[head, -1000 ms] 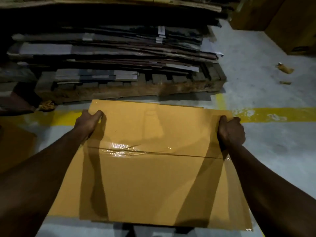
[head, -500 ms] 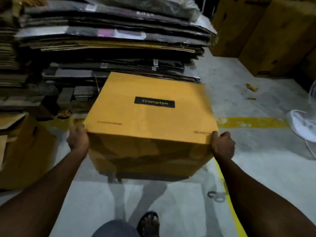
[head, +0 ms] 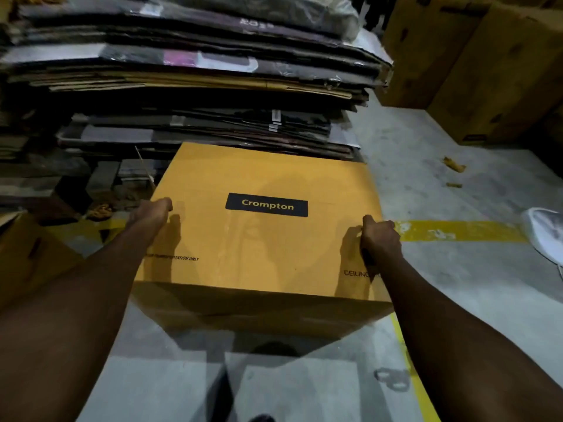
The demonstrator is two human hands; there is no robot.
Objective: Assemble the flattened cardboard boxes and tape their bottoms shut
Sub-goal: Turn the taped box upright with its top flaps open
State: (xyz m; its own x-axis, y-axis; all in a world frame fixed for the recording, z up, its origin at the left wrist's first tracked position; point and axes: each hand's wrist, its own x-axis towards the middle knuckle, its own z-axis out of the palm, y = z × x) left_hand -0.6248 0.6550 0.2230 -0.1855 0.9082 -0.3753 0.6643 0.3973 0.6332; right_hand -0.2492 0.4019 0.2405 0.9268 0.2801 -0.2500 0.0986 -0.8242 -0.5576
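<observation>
1. Step in hand, prob.: shifting an already squared-up box [head: 262, 239], logo face up, carried low in front of the body. Seems clear of the floor [head: 426, 184], going by the shadow under it.
2. Gripped both sides: left hand [head: 149, 216] w/ fingers curled over the left top edge, right hand [head: 379, 239] w/ fingers clenched round the right top edge.
3. No tape in view from here, only a dark seam on the near face, so can't confirm bottom is sealed.
4. Next, prob.: setting down w/ finished ones, or flipping to check the seam. Calls for an even grip on both sides and a free patch of floor.
5. Around: tall stack of flattened cardboard [head: 198, 86] right behind the box, touching or just beside, can't tell. Built boxes [head: 487, 71] far right, another box [head: 30, 254] at left, white object [head: 545, 236] at right edge, scraps [head: 454, 164] and yellow line [head: 457, 231] on floor.
6. In the way: stack ahead, so no room fwd. Also what looks like own foot [head: 262, 417] below the box.
</observation>
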